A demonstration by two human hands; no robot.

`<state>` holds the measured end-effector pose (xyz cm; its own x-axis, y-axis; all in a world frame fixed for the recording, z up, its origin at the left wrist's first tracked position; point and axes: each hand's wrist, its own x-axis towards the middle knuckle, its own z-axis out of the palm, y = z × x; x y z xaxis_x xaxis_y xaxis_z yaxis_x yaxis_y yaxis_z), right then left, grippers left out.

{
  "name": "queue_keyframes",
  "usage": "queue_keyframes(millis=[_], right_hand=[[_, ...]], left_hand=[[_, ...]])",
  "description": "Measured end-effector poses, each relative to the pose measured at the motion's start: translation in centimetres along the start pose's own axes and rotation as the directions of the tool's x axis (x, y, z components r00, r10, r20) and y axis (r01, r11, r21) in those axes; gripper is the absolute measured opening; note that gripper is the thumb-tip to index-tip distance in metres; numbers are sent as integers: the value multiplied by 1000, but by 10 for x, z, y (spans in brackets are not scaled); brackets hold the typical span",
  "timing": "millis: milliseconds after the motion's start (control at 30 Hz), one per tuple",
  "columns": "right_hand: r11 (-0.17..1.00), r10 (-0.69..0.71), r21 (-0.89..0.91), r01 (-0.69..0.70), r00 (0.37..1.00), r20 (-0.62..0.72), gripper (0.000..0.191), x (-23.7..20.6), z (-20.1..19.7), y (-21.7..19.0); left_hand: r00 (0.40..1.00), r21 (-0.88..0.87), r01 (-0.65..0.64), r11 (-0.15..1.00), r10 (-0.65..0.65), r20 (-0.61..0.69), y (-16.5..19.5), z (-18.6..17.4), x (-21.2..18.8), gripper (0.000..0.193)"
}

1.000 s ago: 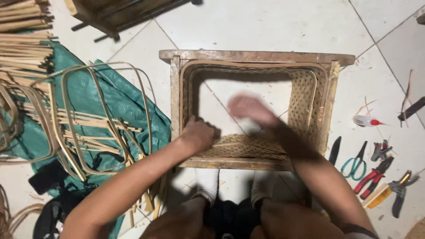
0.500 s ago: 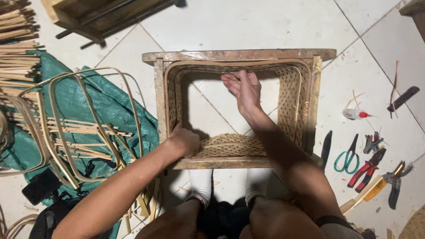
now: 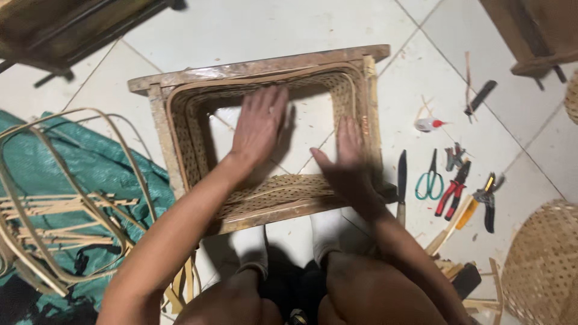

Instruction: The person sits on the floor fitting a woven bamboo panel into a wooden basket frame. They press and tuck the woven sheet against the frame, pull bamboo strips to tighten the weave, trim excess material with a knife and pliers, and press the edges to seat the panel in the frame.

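Both hands lie flat with fingers spread, gripping nothing: the left hand [image 3: 260,123] and right hand [image 3: 349,157] press down inside the wooden frame [image 3: 259,67], which sits on the tiled floor [image 3: 265,27] between the knees, steadied. Scissors [image 3: 430,179] and pliers [image 3: 454,188] lie within reach.

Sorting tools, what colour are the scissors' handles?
Teal-green, on the scissors right of the wooden frame, head view.
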<state>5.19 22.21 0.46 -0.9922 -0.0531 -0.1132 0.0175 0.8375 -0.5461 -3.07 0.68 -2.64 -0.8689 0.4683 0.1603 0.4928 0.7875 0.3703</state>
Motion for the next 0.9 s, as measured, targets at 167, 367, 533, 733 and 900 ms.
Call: queue_keyframes(millis=[167,367,533,733,900], right_hand=[[998,-47,-52,45,998,-31,102,-18,16,15],[998,-14,-66,16,1000,27,99,-14,12,16],[978,56,192,-80,990,127,55,-19,-64,-14],[848,-527,142,511,842,113,58,-66,-79,-22],[784,-612,60,617,754,237,50,-66,-16,-9]], left_hand=[[998,75,48,996,-45,-41,-2,29,7,47],[999,261,-3,965,-11,53,-1,29,10,56],[984,-164,86,983,-58,170,14,-25,-14,40],[820,-255,97,962,68,568,58,-63,-140,66],[934,-153,-57,987,106,341,56,-38,-149,40]])
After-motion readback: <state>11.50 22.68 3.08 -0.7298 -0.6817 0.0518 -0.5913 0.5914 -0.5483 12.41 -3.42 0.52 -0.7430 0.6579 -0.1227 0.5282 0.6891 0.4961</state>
